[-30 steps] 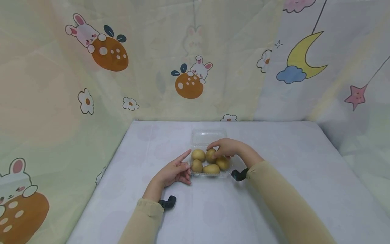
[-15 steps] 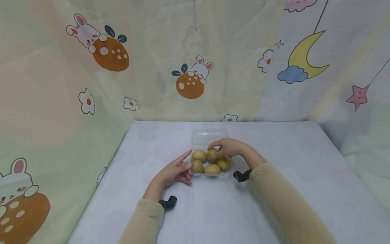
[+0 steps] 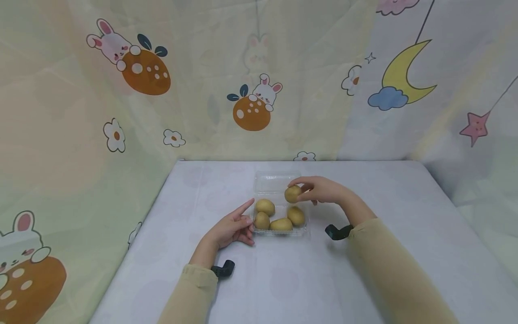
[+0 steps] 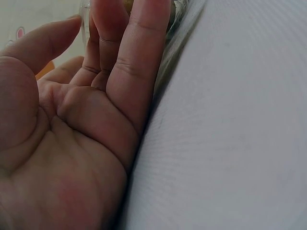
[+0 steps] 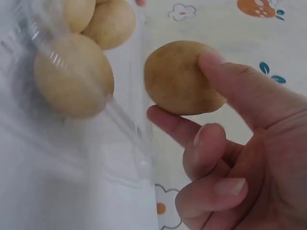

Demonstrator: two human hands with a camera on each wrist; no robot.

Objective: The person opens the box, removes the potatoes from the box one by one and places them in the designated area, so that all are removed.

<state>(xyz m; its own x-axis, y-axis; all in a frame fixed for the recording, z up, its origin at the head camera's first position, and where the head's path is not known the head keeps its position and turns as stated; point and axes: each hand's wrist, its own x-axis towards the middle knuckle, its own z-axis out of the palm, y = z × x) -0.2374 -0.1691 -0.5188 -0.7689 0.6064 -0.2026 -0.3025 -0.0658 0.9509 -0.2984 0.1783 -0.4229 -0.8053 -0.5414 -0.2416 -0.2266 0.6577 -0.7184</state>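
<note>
My right hand (image 3: 321, 189) pinches a potato (image 3: 293, 194) between thumb and index finger, raised above the back right of a clear plastic container (image 3: 259, 231). The right wrist view shows that potato (image 5: 180, 76) lifted, with the other fingers curled loosely below it. Several potatoes lie in the container, among them one at the right (image 3: 296, 216) and one at the front (image 3: 281, 224). My left hand (image 3: 230, 227) rests on its side on the table, fingertips right at the container's left wall, index finger extended along it. Its palm (image 4: 72, 143) faces the left wrist camera.
The container's clear lid (image 3: 277, 182) lies folded back behind it. A white cloth covers the table (image 3: 364, 180). A patterned fabric backdrop (image 3: 194, 90) stands behind and at both sides.
My right hand has lifted the potato out from the back row of the container, moving up and to the right. My left hand has stayed in place.
</note>
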